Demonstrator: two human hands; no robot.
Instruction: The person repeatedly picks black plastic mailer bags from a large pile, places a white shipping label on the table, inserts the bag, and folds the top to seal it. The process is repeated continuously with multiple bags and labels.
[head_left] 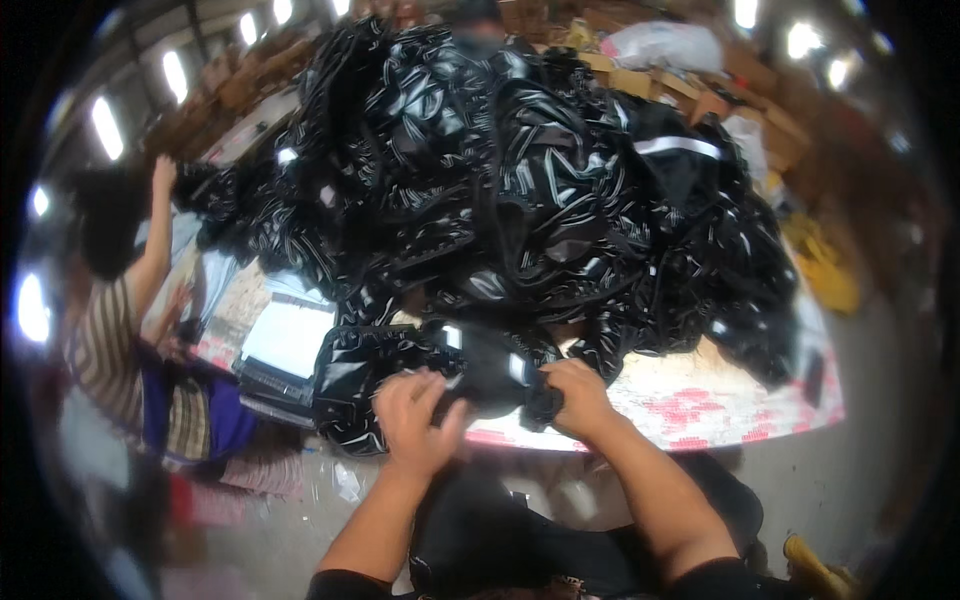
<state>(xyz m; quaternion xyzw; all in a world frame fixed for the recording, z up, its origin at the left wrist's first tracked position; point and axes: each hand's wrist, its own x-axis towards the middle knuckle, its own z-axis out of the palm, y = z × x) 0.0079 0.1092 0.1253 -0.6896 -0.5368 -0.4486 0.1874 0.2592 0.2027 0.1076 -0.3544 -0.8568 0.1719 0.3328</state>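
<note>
A black fabric piece [490, 365] with white patches lies at the table's near edge, in front of me. My right hand [578, 398] is closed around its right end, which bunches up dark below the fingers. My left hand [418, 415] is at the left side of the piece, slightly blurred, its fingers and thumb spread apart. Just beyond that hand sits a bundle of shiny black pieces [350, 385]. Behind all this rises a large heap of tangled black strap-like pieces with pale edging [520, 190]; their exact kind cannot be made out.
A table [690, 400] with a white and pink printed cover carries the heap. Left of the bundle is a stack topped with white sheets [288, 335]. A person in a striped top [110, 345] reaches toward the heap's left side. Cardboard boxes [670, 90] and a yellow bag [822, 265] stand beyond.
</note>
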